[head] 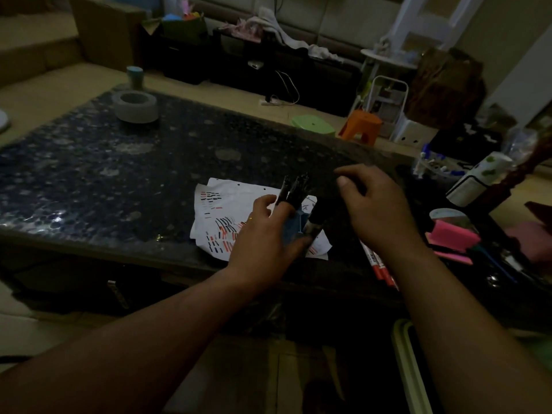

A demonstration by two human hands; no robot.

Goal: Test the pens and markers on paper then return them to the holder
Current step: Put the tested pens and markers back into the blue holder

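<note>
A white sheet of paper with red, black and blue test strokes lies near the front edge of the dark table. My left hand grips a bunch of dark markers that stick up and away over the paper, together with a blue object in the palm. My right hand hovers just right of them, fingers loosely bent, holding nothing that I can make out. Under my right wrist lie red-and-white markers at the table's edge. The room is dim.
A grey tape roll sits at the table's far left. At the right stand a white patterned bottle, a clear container of small items, and pink sticky notes beside more pens. Stools and clutter fill the floor behind.
</note>
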